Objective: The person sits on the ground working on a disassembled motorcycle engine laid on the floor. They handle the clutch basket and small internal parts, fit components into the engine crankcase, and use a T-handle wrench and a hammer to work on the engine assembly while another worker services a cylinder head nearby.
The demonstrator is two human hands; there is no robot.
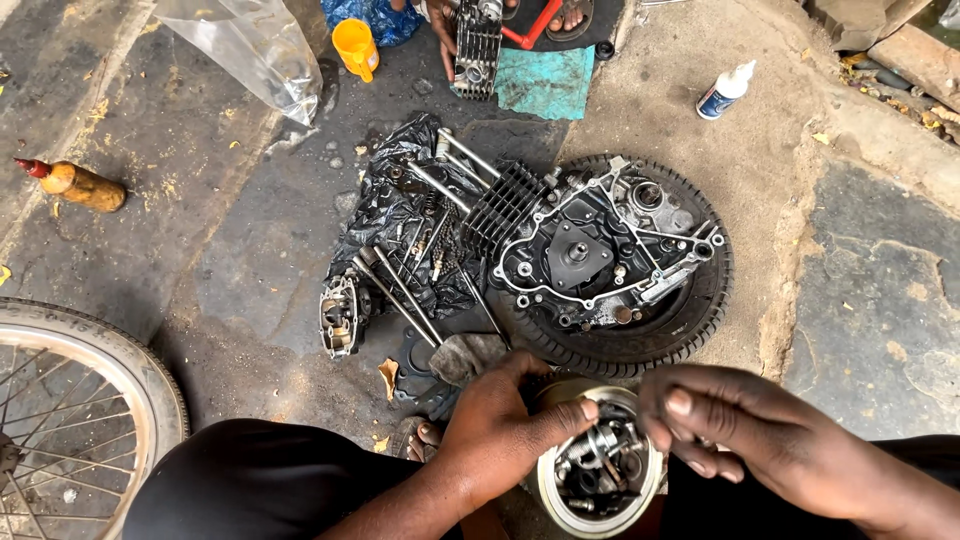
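Hands over a round tin of bolts, beside an opened engine.

Left hand [505, 425] curled on the rim of the tin [598, 468], thumb laid across its near edge, gripping it low in view by the knees. Right hand [745, 435] half closed just right of the tin; contents, if any, not discernible. Engine [590, 255] rested on a tyre [690, 330] on the floor beyond, long bolts [405, 290] lying on black plastic to its left.
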